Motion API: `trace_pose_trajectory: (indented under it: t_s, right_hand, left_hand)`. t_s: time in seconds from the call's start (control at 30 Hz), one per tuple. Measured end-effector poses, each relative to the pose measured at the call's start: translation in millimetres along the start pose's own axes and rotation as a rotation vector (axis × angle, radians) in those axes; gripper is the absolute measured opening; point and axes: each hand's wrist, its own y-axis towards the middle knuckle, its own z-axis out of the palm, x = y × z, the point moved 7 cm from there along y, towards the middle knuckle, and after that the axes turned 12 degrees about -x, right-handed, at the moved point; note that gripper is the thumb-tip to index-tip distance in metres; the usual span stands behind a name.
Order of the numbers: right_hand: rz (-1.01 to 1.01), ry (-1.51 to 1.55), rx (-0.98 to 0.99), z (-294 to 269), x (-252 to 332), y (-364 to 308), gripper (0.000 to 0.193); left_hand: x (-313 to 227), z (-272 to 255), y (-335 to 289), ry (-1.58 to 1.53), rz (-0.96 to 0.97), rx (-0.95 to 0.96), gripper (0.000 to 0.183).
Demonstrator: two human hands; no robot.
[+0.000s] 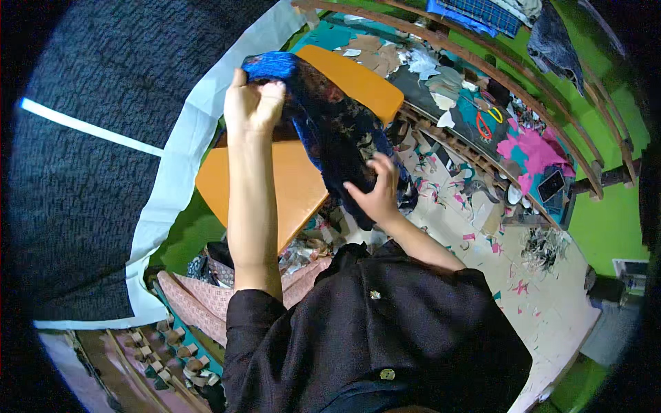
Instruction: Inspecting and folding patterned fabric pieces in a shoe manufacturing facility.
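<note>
A dark patterned cloth (344, 131) with a bright blue end hangs across a smooth orange surface (275, 186). My left hand (255, 103) is raised at the upper left of the cloth, closed on its blue end; part of its fingers is hidden behind the palm. Lower down on the right, my right hand (377, 189) lies against the cloth with thumb and fingers apart. The cloth's lower folds drop toward my lap.
Red-and-yellow-handled scissors (485, 124), a phone (551, 186) and bright pink fabric (533, 153) lie on a wooden-railed bench among scraps. Cuttings litter the pale floor (509, 289). A large dark textured panel (103, 206) with a white border fills the left.
</note>
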Motion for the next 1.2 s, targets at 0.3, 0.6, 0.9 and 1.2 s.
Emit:
trace_pose_trajectory:
  t_s: [0.3, 0.6, 0.9, 1.2]
  right_hand:
    - [0.172, -0.072, 0.211, 26.4, -30.2, 0.7, 0.044]
    - [0.101, -0.140, 0.050, 15.5, -45.9, -20.4, 0.033]
    - [-0.047, -0.165, 0.475, 53.4, 3.0, -50.7, 0.015]
    - [0.475, -0.609, 0.178, 87.6, -57.0, -45.0, 0.039]
  left_hand:
    - [-1.4, 5.5, -6.7, 0.101, 0.127, -0.273, 0.043]
    - [-5.5, 4.3, 10.9, -0.249, -0.170, 0.076, 0.043]
    - [7.0, 20.9, 2.2, -0.074, 0.063, -0.354, 0.042]
    - [15.4, 15.4, -9.4, -0.138, -0.020, -0.279, 0.041]
